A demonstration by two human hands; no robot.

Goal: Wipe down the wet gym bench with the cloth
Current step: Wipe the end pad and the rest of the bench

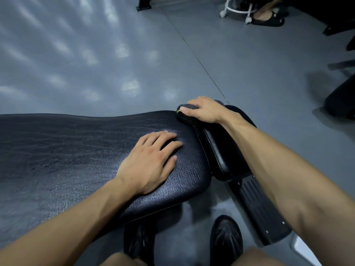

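Observation:
The black padded gym bench runs from the left edge to the middle of the view. Its textured pad shines faintly. My left hand lies flat on the pad near its right end, fingers spread. My right hand grips a dark cloth with a small yellow-green mark, pressed against the far right corner of the pad. A smaller black seat pad sits just to the right, partly under my right forearm.
Grey floor lies all around, with light patches at the left. A black ridged foot plate slopes down at the right. My black shoes stand below the bench. A white wheeled stool and another person's foot are at the far top.

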